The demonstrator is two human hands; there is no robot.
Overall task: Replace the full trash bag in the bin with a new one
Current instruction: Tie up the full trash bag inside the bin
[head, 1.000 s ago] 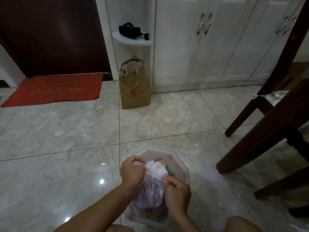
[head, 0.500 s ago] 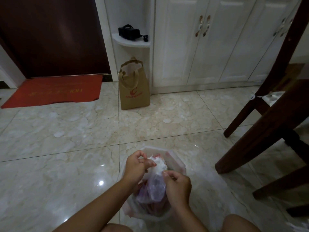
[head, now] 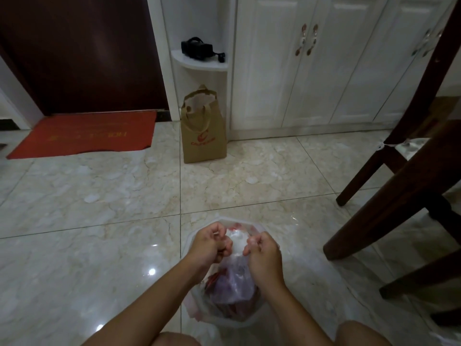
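Our left hand [head: 212, 245] and right hand [head: 264, 255] pinch the gathered white top of the trash bag [head: 234, 283] between curled fingers; clear, seemingly full of reddish waste, it sits in the bin [head: 249, 320] on the near floor.

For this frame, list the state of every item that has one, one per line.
Clear plastic trash bag: full, top gathered, still in bin.
White plastic bin: upright, on the floor.
Left hand: grip on bag top.
Right hand: grip on bag top.
Brown paper shopping bag: upright, open.
White cabinet doors: closed.
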